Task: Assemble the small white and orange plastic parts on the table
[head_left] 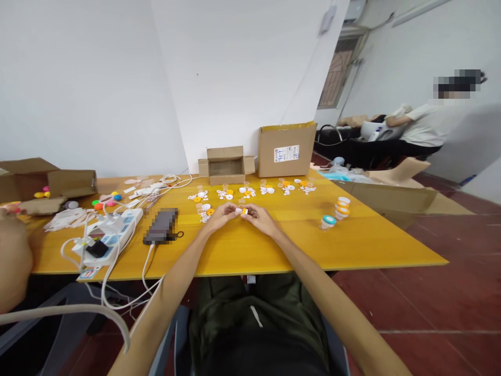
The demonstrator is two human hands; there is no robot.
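The left hand [224, 215] pinches one white piece [238, 211], the right hand [259, 215] one orange-and-white piece [245, 211]; three cardboard boxes [286, 151] and one teal-lidded jar [327, 221] stand on the surface [242, 250].

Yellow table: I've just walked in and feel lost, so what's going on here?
The person's left hand pinches a small speckled piece, the right hand an orange-and-white piece, close together over the yellow table. Clusters of small parts lie beyond; to the right stand a teal-lidded container and a stack.
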